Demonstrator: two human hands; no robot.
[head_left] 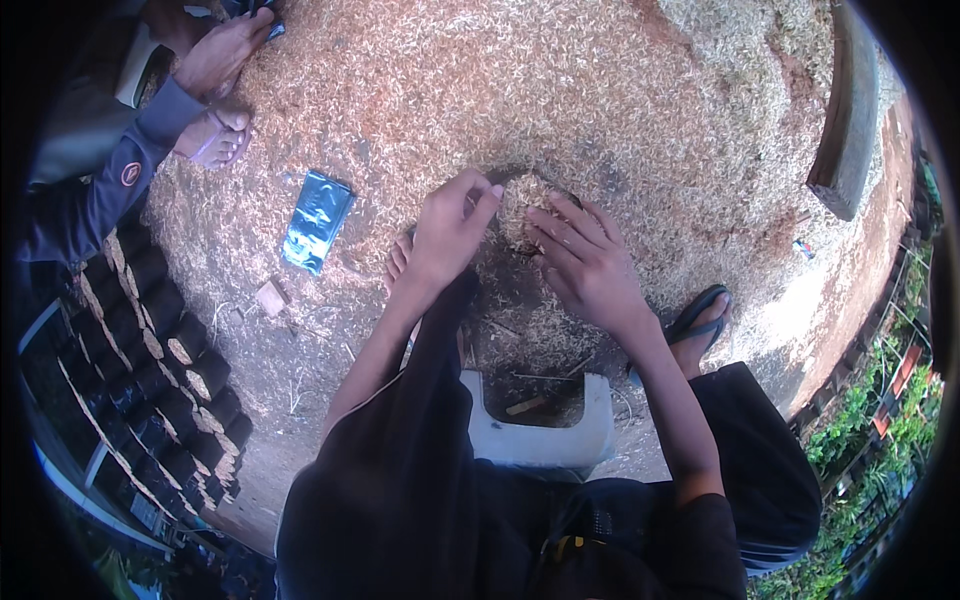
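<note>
Between my hands a dark, thin-walled bag, probably black plastic, stands with its round mouth upward, filled with pale husks. My left hand is closed at the left side of its rim, thumb against the curled fingers. On the other side my right hand has its fingers stretched over the husks and the right rim; its thumb is mostly hidden. The bag's lower part is hard to make out against the dark ground. A flat stack of shiny dark plastic bags lies to the left of my left hand.
Loose husks cover the ground ahead. A co-worker's hand holds dark plastic at the upper left. Rows of filled black bags stand at left. A wooden beam lies far right; a white plastic stool is beneath me.
</note>
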